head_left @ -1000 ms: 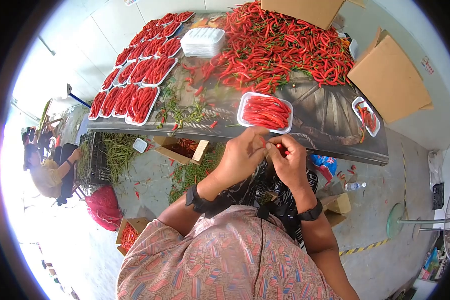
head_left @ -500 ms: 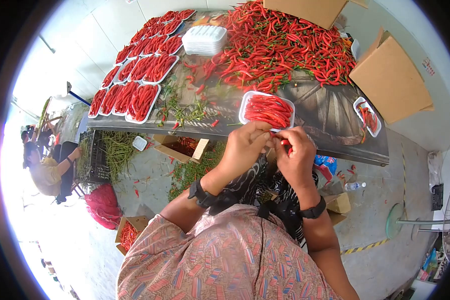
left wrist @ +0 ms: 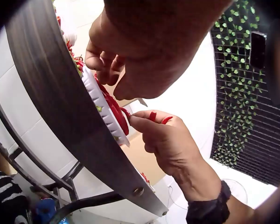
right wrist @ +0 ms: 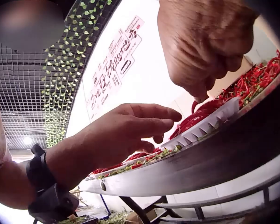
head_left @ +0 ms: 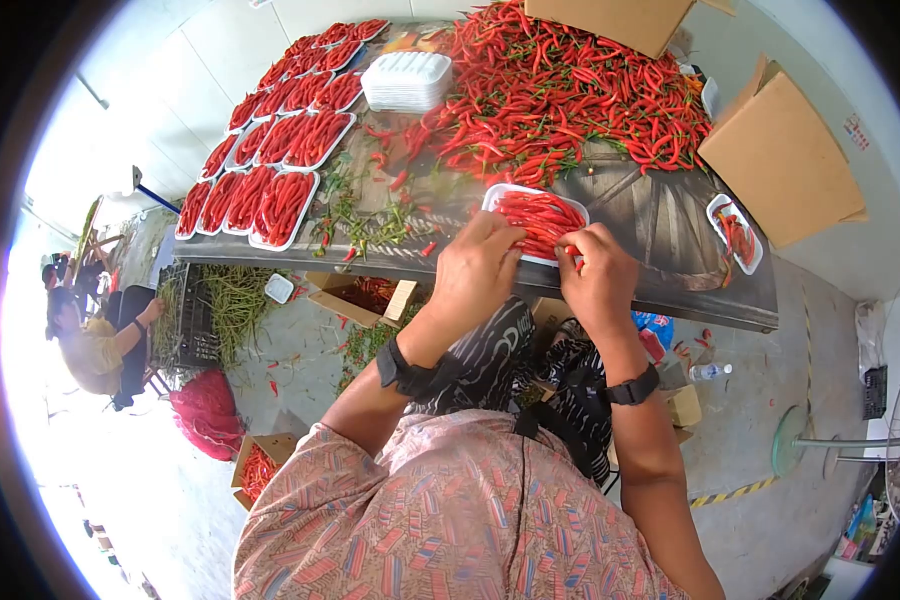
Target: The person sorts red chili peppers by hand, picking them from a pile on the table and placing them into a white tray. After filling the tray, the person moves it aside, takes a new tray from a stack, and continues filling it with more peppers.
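Observation:
A white foam tray (head_left: 494, 192) heaped with red chillies (head_left: 542, 218) sits at the table's front edge. My left hand (head_left: 478, 268) is at the tray's left front corner. Its fingers, loosely bent and holding nothing, reach over the rim in the right wrist view. On the other side, my right hand (head_left: 602, 285) pinches a red chilli (left wrist: 126, 112) between thumb and forefinger, low over the tray's chillies. Red chilli ends (left wrist: 152, 115) poke out between that hand's other fingers; the rest of them is hidden in the palm.
Filled chilli trays (head_left: 288, 208) stand in rows at the left, beside stacked white trays (head_left: 407, 82). A large chilli pile (head_left: 570, 95) covers the back. Green stems (head_left: 375, 222) litter the table. A small tray (head_left: 734, 232) and cardboard box (head_left: 785, 155) are at right. Another person (head_left: 95, 345) sits left.
Both hands have moved from together in front of the tray, fingering a chilli, forward to its edge and apart. The left hand has let go; the right hand now has its chilli over the tray.

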Demonstrator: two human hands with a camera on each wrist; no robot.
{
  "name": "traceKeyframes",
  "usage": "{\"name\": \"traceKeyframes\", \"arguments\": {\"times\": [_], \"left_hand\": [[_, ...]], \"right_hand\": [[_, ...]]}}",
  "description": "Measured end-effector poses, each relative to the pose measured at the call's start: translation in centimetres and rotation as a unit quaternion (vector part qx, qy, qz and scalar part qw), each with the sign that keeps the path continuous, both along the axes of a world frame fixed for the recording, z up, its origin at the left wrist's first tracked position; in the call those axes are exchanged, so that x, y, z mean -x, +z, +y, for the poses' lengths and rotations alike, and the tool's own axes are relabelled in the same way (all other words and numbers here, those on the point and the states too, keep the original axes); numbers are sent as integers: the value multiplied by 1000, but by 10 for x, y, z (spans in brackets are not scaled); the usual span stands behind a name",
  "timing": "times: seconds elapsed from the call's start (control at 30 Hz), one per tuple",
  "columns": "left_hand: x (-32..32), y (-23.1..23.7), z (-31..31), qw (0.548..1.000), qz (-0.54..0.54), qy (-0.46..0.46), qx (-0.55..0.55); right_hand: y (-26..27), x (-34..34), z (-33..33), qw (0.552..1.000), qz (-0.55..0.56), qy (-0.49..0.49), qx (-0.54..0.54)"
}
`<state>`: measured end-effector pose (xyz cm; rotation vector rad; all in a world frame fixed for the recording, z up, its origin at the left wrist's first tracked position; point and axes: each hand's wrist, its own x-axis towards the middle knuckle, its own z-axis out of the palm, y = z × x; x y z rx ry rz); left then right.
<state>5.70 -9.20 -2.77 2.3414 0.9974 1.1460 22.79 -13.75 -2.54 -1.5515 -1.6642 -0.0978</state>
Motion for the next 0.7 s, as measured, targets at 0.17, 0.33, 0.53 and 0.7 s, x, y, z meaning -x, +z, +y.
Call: {"name": "traceKeyframes", "arguments": {"times": [0.17,0.33,0.53,0.7], "left_hand": [[-2,-2,2,1000,24,6,-3],[-2,-2,2,1000,30,5,1],[-1,-2,2,999,34,4,-4],[8,3,8,999,24,15,-36]], "right_hand": [[-2,3,3,1000,-6,13,-2],[0,5,3,1000,-5,19,-18],[-4,6,4,1000,13,24,-14],[-3,4,1,999,44,19,-15]]}}
